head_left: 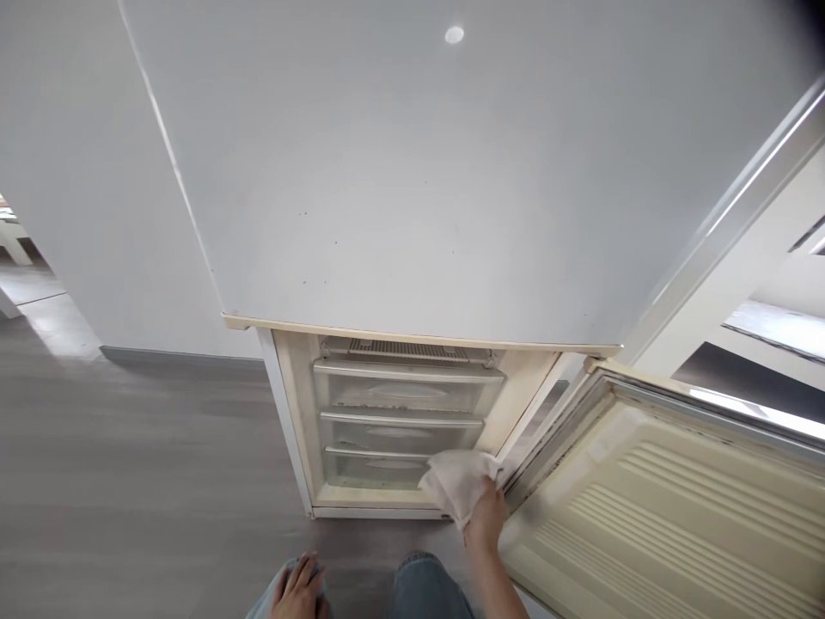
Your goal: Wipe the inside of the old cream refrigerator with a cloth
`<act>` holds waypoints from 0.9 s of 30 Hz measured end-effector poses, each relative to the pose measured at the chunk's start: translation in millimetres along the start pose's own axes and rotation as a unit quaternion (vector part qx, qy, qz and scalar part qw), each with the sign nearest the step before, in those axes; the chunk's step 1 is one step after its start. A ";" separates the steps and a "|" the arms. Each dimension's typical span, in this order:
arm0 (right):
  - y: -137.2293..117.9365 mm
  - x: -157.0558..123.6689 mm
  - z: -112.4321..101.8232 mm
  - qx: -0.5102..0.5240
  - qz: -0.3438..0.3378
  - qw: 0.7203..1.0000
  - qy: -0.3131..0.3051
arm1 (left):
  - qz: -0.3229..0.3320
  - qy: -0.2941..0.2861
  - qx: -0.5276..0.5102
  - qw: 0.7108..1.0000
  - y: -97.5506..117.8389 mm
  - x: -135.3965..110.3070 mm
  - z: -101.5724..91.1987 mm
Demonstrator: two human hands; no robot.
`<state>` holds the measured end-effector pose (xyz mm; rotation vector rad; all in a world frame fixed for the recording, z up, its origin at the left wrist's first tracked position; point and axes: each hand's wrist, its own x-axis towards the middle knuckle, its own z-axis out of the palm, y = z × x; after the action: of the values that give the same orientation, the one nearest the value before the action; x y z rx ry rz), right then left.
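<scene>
My right hand (485, 517) is closed on a crumpled white cloth (456, 483) at the lower right corner of the freezer opening, close to the hinge side. Part of the bottom drawer is hidden behind the cloth. My left hand (300, 591) lies on my left knee with its fingers stretched out, holding nothing. Ahead of me is the freezer compartment (297, 413), with three clear-fronted drawers (400, 394) stacked inside. Dark specks show along the top drawer. The freezer door (650, 499) stands swung open to the right, its ribbed, yellowed inner side facing up at me.
Above the compartment rises a large white upper panel (412, 172) with a few dark specks. A white wall (129, 215) with a grey skirting strip is on the left. Grey wood-look floor (142, 464) spreads below. My right knee (425, 589) is at the bottom edge.
</scene>
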<state>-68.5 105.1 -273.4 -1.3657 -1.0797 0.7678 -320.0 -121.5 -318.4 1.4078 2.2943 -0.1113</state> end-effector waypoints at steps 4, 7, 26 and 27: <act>-40.7 10.5 21.8 -0.023 0.003 0.997 0.074 | 0.015 -0.016 -0.016 1.000 -7.6 -17.4 -2.4; -50.7 13.7 55.9 -0.053 -0.079 0.994 0.054 | 0.009 -0.006 -0.029 1.000 -6.8 -20.3 -9.3; -39.3 -110.5 189.3 -0.330 -0.479 0.773 -0.252 | -0.004 0.008 -0.059 0.998 -1.1 -20.5 -9.8; -45.6 -112.4 192.1 -0.332 -0.496 0.747 -0.293 | -0.005 0.007 -0.061 0.998 -0.9 -21.2 -11.0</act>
<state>-292.8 69.0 -266.9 -0.8189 -2.4675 -0.0666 -316.3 -136.2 -299.9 1.3395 2.2800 0.0345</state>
